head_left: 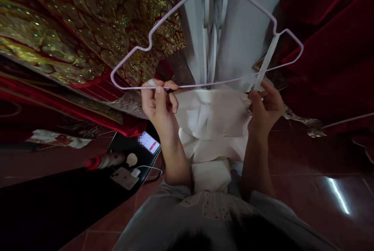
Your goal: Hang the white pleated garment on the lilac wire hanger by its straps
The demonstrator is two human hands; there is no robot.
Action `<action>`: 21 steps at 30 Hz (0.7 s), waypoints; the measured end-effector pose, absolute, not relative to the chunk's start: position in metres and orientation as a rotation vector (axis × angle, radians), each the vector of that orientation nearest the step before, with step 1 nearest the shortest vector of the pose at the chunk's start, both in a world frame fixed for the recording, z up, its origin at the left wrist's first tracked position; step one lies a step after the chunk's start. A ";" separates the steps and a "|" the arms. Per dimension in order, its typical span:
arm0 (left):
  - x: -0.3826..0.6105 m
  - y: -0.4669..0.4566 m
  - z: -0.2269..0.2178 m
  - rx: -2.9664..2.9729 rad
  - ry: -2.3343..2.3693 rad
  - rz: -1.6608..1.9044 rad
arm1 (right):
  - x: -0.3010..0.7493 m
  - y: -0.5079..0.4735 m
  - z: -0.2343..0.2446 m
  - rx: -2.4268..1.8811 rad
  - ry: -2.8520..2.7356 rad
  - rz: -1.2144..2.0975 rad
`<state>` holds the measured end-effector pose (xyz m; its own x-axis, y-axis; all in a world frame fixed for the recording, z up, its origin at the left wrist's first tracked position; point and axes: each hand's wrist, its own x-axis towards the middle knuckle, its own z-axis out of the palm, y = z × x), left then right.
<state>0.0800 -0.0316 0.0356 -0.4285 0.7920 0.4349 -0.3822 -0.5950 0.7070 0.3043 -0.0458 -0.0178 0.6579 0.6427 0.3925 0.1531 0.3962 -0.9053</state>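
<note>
A lilac wire hanger (193, 85) hangs in front of me. My left hand (160, 105) is closed on its lower bar near the left end, thumb and fingers around the wire. From the notch at the hanger's right shoulder a white strap (267, 60) runs down to my right hand (266, 106), which pinches it. A cream-coloured garment (217, 124) hangs in folds between my forearms, below the bar. Its upper right corner is close to my right fingers; whether the strap joins it there is hard to see.
Gold sequinned red garments (117, 21) hang at the left, and dark red cloth (336, 48) at the right. A black surface (117, 147) at lower left bears a lit phone (150, 142), a white phone (124, 178) and a red-capped bottle (109, 160). A pale wall (245, 21) stands behind the hanger.
</note>
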 end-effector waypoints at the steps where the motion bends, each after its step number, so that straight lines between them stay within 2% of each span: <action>1: 0.079 -0.032 0.036 1.008 0.680 2.060 | 0.304 -0.045 -0.018 -1.148 -0.834 0.313; 9: 0.075 -0.032 0.037 1.021 0.675 2.029 | 0.301 -0.040 -0.019 -1.212 -0.910 0.111; 17: 0.079 -0.032 0.038 1.002 0.750 2.015 | 0.307 -0.040 -0.002 -1.148 -1.033 0.510; 21: 0.083 -0.033 0.038 0.983 0.764 2.023 | 0.326 -0.045 0.023 -1.191 -1.213 0.518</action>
<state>0.0829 -0.0327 0.0384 -0.4261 0.8195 0.3831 -0.3614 -0.5424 0.7584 0.3261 -0.0447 0.0232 0.3364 0.8365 0.4326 0.2653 0.3566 -0.8958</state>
